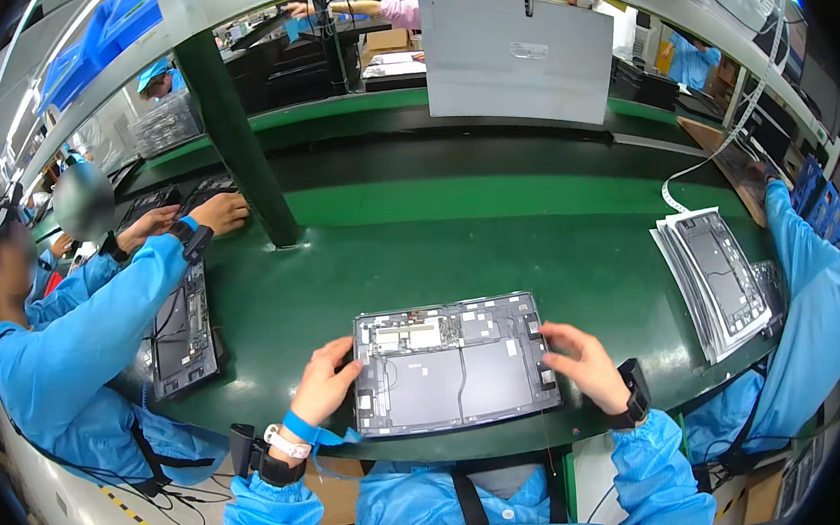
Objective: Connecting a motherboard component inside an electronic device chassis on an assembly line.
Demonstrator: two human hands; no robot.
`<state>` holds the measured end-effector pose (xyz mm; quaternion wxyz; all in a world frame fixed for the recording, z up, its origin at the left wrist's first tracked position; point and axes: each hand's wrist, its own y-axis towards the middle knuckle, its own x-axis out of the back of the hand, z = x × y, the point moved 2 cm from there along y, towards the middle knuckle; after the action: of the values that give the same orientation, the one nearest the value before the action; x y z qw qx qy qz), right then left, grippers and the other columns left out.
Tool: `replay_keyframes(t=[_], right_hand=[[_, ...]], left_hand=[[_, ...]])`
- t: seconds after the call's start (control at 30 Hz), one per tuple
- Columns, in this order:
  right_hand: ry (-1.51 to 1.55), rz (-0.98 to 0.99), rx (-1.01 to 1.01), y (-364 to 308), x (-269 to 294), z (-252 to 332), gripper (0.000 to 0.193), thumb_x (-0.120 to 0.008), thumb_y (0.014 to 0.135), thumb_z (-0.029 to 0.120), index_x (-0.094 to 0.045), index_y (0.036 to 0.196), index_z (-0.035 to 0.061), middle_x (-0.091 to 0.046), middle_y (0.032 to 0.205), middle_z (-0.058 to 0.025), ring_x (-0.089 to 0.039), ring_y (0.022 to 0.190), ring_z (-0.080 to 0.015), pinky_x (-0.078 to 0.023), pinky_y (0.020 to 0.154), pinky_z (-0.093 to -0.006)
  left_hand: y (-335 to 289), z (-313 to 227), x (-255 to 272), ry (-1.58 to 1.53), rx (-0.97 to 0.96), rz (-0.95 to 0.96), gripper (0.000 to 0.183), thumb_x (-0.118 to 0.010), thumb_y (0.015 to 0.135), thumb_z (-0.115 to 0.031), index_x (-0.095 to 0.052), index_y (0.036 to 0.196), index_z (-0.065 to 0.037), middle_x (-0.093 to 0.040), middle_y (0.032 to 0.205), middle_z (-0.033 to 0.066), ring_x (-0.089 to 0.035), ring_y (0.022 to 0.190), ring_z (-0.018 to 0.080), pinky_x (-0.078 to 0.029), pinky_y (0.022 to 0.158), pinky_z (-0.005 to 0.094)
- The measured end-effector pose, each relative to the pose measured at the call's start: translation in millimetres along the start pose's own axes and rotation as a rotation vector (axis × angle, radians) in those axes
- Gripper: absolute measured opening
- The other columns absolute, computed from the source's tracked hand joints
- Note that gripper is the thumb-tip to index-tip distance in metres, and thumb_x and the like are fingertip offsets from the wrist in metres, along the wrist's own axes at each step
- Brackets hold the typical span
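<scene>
An opened tablet-like device [428,385] lies on the green bench right in front of me. Its inside faces up: a circuit board [416,334] runs along the upper left, large dark flat battery panels fill the lower part, and a thin black cable crosses the middle. My left hand [325,382] holds the left edge between thumb and fingers. At the opposite edge, my right hand [588,370] grips with thumb and fingertips, the thumb lower than the fingers. Parts of both hands' fingers are hidden by the device's rim.
To the left a co-worker [79,319] reaches across the bench, beside another opened device [184,330]. On the right lies a stack of similar panels with white sheets [712,279], near another person's blue sleeve [814,281]. A green post [238,139] and a hanging grey board [521,67] stand ahead.
</scene>
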<state>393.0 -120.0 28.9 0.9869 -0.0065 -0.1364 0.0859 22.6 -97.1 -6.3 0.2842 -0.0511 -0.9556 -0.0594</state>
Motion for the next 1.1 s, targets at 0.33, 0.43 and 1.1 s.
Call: replay_keyframes(t=[0.33, 0.43, 1.1], right_hand=[[-0.441, -0.061, 0.323, 18.5, 14.4, 28.8, 0.015, -0.063, 0.075, 0.001, -0.067, 0.089, 0.0046, -0.063, 0.088, -0.0078, -0.060, 0.079, -0.0204, -0.051, 0.064, -0.0283], [-0.514, -0.078, 0.311, 16.1, 18.4, 24.4, 0.017, -0.064, 0.073, 0.001, -0.067, 0.089, 0.0065, -0.061, 0.082, -0.0064, -0.058, 0.078, -0.0232, -0.049, 0.065, -0.0303], [-0.354, 0.023, 0.442, 37.6, 13.3, 16.9, 0.014, -0.067, 0.075, 0.010, -0.069, 0.088, 0.0051, -0.067, 0.083, -0.0087, -0.063, 0.076, -0.0211, -0.050, 0.068, -0.0293]], left_hand=[[40.6, -105.8, -29.1, 0.378, -0.516, 0.087, 0.030, -0.067, 0.072, -0.011, -0.062, 0.101, -0.004, -0.059, 0.098, 0.0112, -0.050, 0.093, 0.0306, -0.043, 0.083, 0.0371], [55.9, -105.5, -49.2, 0.419, -0.532, 0.158, 0.036, -0.071, 0.070, -0.016, -0.061, 0.103, -0.004, -0.056, 0.102, 0.0115, -0.045, 0.099, 0.0306, -0.041, 0.087, 0.0366], [87.6, -106.0, -44.6, 0.352, -0.314, 0.384, 0.046, -0.081, 0.060, -0.018, -0.053, 0.094, -0.005, -0.056, 0.089, 0.0102, -0.052, 0.089, 0.0261, -0.045, 0.074, 0.0326]])
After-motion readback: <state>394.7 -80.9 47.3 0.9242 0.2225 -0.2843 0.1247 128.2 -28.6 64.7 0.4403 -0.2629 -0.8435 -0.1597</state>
